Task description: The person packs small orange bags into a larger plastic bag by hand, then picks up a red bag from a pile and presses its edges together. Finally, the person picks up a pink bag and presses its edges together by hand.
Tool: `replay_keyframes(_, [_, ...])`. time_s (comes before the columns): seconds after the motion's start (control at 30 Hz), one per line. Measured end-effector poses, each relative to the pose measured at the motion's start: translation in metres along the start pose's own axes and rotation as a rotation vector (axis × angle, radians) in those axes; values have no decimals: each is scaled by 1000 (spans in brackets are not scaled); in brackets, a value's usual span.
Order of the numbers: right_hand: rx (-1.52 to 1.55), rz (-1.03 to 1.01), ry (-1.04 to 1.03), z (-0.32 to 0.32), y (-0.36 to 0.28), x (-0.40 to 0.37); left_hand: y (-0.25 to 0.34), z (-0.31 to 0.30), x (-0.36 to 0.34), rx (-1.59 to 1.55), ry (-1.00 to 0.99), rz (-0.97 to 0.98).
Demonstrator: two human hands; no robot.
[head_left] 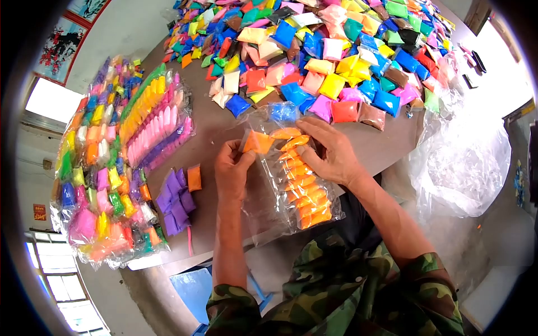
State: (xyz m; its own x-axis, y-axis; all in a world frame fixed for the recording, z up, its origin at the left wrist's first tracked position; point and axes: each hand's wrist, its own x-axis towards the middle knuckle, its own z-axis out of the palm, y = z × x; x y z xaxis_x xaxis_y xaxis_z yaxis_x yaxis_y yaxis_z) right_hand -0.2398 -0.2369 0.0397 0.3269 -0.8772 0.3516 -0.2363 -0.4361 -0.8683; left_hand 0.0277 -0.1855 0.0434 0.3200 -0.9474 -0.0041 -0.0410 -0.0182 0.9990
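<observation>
A clear plastic bag (272,193) lies at the table's near edge, with a stacked row of orange packets (302,190) along its right side. My left hand (231,168) is closed in a pinch at the bag's left side, on a single orange packet (258,142). From the right, my right hand (330,150) grips the upper part of the bag, its thumb over the row and its fingers at the top edge. Just beyond the fingertips is a blue packet (284,111), seen partly through clear plastic.
A big heap of coloured packets (330,67) covers the far side of the table (386,148). Filled clear bags (112,168) are piled at left, beside purple packets (175,201) and a lone orange packet (194,177). A large clear sack (462,162) stands at right.
</observation>
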Motion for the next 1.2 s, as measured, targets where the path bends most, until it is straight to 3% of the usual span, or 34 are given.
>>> replay_keyframes(0.13, [-2, 19, -23, 0, -1, 1, 24, 16, -4, 291, -32, 138])
replay_keyframes(0.27, [-49, -33, 11, 3, 3, 1, 22, 11, 1, 307, -67, 91])
replay_keyframes(0.43, [-72, -34, -14, 1, 3, 1, -4, 9, 12, 215, 52, 206])
replay_keyframes(0.7, [-100, -38, -10, 3, 3, 1, 4, -13, 10, 152, 169, 175])
replay_keyframes(1.07, [-30, 15, -6, 2, 0, 2, 0, 9, 10, 229, -172, 140])
replay_keyframes(1.2, [-45, 6, -1, 2, 0, 3, 1, 9, 11, 173, -190, 114])
